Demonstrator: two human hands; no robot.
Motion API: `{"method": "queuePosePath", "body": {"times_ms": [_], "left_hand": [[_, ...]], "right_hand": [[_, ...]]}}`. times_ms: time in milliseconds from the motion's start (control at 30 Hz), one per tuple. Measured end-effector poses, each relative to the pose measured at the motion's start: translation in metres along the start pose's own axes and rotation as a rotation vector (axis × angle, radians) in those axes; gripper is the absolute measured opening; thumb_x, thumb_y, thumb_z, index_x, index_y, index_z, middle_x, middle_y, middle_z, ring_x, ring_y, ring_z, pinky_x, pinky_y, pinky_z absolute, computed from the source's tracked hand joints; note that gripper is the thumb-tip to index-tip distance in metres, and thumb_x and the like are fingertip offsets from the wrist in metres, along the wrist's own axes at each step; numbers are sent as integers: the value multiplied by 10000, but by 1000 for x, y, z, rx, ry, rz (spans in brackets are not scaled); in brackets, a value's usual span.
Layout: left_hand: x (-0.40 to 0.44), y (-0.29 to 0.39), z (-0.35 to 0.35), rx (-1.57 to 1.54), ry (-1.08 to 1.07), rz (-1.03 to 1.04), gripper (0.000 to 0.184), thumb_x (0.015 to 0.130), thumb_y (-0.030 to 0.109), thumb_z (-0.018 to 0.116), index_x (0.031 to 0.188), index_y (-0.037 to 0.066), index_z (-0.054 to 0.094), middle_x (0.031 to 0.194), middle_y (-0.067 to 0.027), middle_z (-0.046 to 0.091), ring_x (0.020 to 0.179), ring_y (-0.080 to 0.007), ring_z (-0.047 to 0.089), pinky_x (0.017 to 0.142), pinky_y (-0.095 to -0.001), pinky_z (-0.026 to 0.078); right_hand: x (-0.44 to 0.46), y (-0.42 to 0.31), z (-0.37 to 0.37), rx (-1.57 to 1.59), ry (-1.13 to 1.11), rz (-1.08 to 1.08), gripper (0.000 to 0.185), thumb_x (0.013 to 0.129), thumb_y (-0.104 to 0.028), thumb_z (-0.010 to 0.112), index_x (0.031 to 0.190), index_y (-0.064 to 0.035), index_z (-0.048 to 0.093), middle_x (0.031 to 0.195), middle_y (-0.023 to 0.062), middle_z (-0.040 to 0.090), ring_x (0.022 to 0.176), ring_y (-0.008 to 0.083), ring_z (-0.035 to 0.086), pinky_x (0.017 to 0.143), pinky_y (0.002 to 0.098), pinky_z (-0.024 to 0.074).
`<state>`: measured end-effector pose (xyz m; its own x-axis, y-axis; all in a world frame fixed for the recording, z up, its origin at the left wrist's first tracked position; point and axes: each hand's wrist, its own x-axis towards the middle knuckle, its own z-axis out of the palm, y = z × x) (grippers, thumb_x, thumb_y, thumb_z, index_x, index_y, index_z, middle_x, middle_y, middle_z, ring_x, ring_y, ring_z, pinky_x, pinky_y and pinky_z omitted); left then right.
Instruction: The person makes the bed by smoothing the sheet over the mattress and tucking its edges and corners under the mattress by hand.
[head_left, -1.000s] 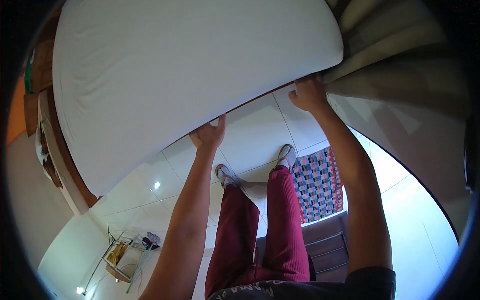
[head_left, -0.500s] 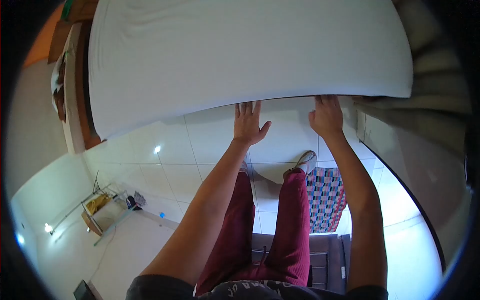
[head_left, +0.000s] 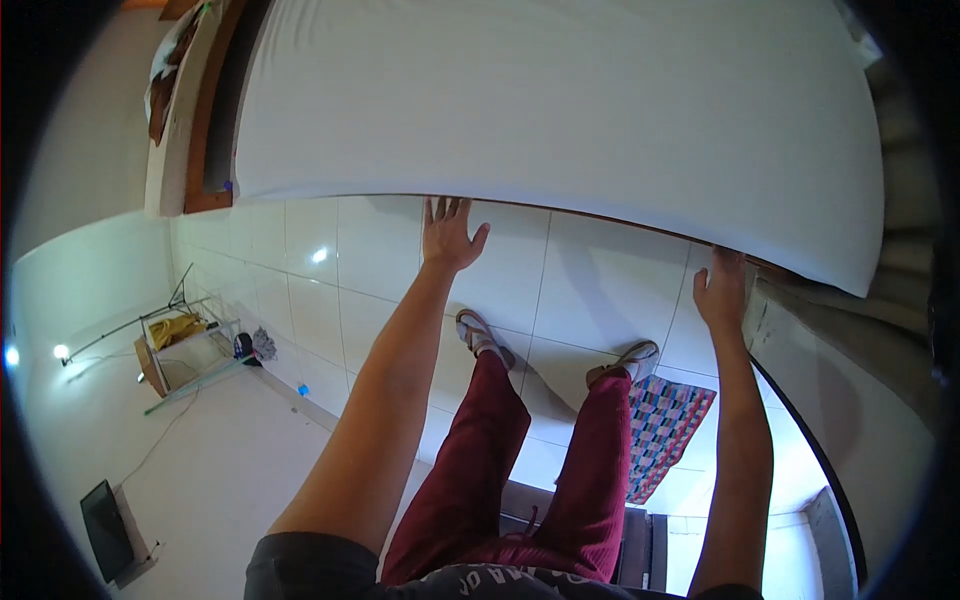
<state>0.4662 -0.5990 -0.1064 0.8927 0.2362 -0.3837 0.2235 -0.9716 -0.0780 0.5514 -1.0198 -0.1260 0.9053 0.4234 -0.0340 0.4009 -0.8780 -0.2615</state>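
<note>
A mattress under a white sheet (head_left: 560,100) fills the upper part of the view, its near edge running across above the tiled floor. My left hand (head_left: 450,236) is at that edge left of centre, fingers spread, fingertips against or just under the edge. Farther right, my right hand (head_left: 722,288) reaches the same edge near the mattress corner, its thumb apart and its fingertips partly hidden by the edge. Neither hand shows an object in it. A thin brown strip of bed frame (head_left: 600,215) shows below the sheet.
A checked mat (head_left: 668,430) lies beside my right foot (head_left: 637,360). Greenish-brown curtains (head_left: 908,230) hang at the right by a low wall. A wooden frame (head_left: 205,110) stands at the left. Lower left are a rack with a yellow cloth (head_left: 178,330) and a dark screen (head_left: 106,530).
The view has turned, so the mattress edge now slopes down to the right. My left hand has shifted left along the edge with fingers spread; my right hand now sits nearer the right corner.
</note>
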Motion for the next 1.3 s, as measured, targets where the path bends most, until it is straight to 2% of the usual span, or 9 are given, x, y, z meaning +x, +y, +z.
{"method": "queuePosePath", "body": {"times_ms": [167,633,733,800,867,933,1067,1133,1300], "left_hand": [[-3,-20,18,-1,151,48,657,798,408,513,1329,60,343,1351,-128,392,1307,-314,257,1105,-449,39],[26,-32,2,-365,177,74,605,661,364,572,1164,32,517,1236,-145,498,1207,-301,386,1073,-463,149],[25,-53,0,-295,227,29,503,687,291,563,1148,89,552,1192,-128,533,1136,-298,454,1013,-442,277],[15,-87,13,-533,192,337,372,737,211,524,1095,149,604,1070,-124,600,964,-292,564,857,-401,434],[-22,-126,-12,-726,42,199,305,770,148,497,1039,161,638,936,-130,640,803,-268,619,694,-367,501],[-56,-165,13,-951,409,87,261,768,148,518,988,142,659,835,-116,658,688,-262,631,654,-357,509],[-108,-239,62,-1026,181,-426,233,813,164,521,1003,127,652,909,-122,655,748,-236,645,683,-343,512],[-107,-260,60,-1167,190,-551,231,828,177,516,1008,120,649,920,-128,653,768,-231,647,690,-336,511],[-52,-303,62,-1432,404,-696,243,821,211,519,997,107,649,895,-131,658,819,-250,641,744,-320,494]], "right_hand": [[29,-120,15,250,-61,-421,625,700,-52,539,1293,24,357,1295,224,408,1211,345,391,1046,418,278],[98,-281,70,-230,-212,149,484,715,-228,538,1137,10,535,1198,181,515,1173,287,433,1004,454,272],[92,-273,79,-155,-153,156,473,743,-241,505,1151,-2,528,1187,212,516,1129,324,471,989,471,286],[82,-240,95,-63,-62,13,471,767,-234,503,1182,-11,511,1196,215,511,1136,354,458,991,493,276],[86,-243,76,-82,-179,-14,466,768,-173,511,1201,-2,493,1145,225,541,1071,376,499,945,470,346],[78,-258,60,-32,-168,-80,429,781,-133,490,1194,-21,511,1111,218,562,1025,370,528,905,427,396],[43,-315,64,305,-206,-158,388,789,-88,522,1176,-69,547,1031,177,610,944,312,588,841,383,445],[43,-365,68,441,-411,112,324,827,-102,525,1145,-58,571,895,97,644,819,176,610,753,273,469],[90,-487,99,1094,-602,612,400,909,-247,446,1263,-62,453,1131,115,543,990,219,558,833,331,432]]}}
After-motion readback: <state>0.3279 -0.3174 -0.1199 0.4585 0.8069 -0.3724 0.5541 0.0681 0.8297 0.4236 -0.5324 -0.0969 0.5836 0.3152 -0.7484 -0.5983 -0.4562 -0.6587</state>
